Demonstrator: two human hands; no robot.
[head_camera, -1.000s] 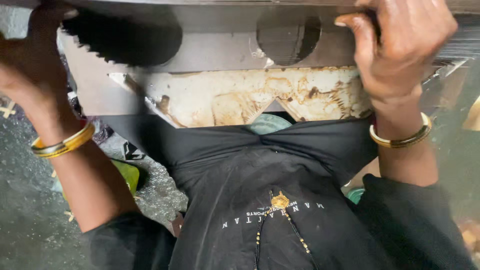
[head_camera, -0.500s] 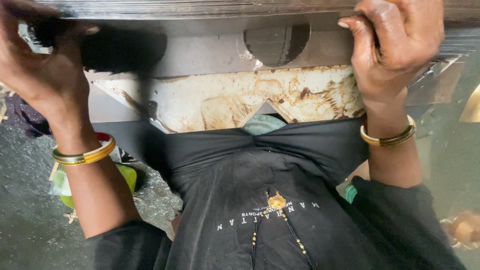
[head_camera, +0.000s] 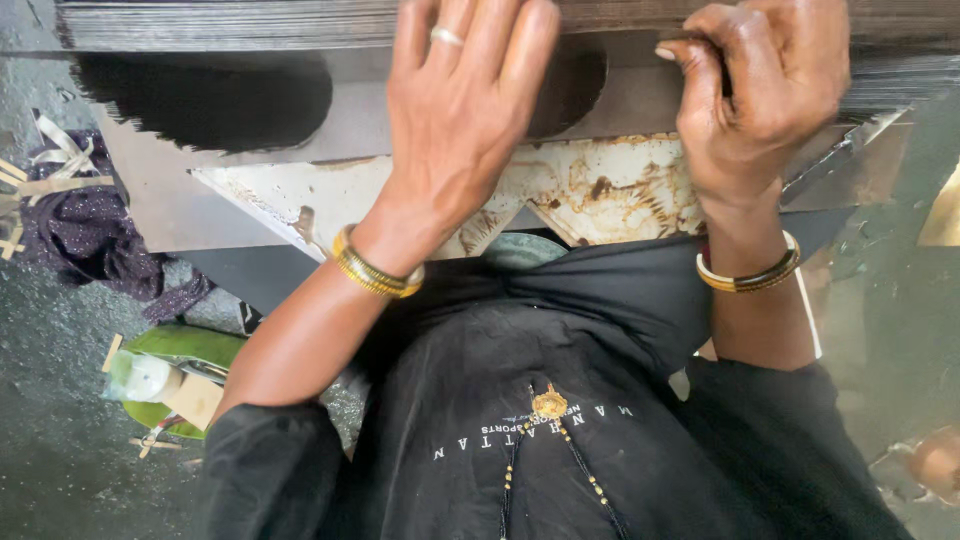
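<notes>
A thick stack of thin grey metal sheets (head_camera: 250, 25) with round cut-outs runs across the top of the view. It lies over a rust-stained white metal plate (head_camera: 600, 190). My left hand (head_camera: 460, 110) lies flat over the middle of the stack, fingers spread and pointing away, a ring on one finger. My right hand (head_camera: 760, 90) is curled tight on the stack's near edge at the upper right. Both wrists carry gold bangles. My black-clothed torso fills the lower middle.
On the dark gritty floor at the left lie a dark speckled cloth (head_camera: 85, 235), pale strips of wood (head_camera: 25, 185), and a green tray (head_camera: 185, 350) with a small white bottle (head_camera: 150, 380) in it. A tan object (head_camera: 940, 215) shows at the right edge.
My left hand has swung from the stack's far left end to its middle and flattened out. My right hand has kept its grip at the upper right.
</notes>
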